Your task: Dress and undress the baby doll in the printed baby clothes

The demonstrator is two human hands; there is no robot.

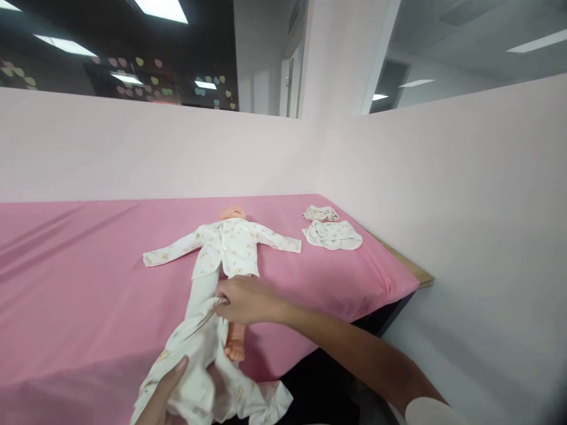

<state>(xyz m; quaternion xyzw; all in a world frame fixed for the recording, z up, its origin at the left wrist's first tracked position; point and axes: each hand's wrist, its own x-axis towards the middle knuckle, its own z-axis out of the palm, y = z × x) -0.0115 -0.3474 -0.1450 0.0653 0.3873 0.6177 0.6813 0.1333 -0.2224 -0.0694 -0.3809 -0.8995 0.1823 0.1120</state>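
A baby doll (233, 212) lies on its back in a white printed jacket (240, 249) with both sleeves stretched sideways. White baby pants (190, 339) with a small print lie over one of its legs and hang toward me. The doll's other foot (234, 349) shows bare beside the cloth. My right hand (245, 300) pinches the waistband near the doll's thighs. Lower down, my left hand (165, 392) grips the pants, thumb on top; its other fingers are mostly hidden by cloth and the frame edge.
A pink sheet (101, 283) covers the table. Folded white printed cloths (333, 235) lie at the back right. The table's wooden corner (424, 277) sticks out near the right wall (478, 206). A pale wall with windows stands behind the table.
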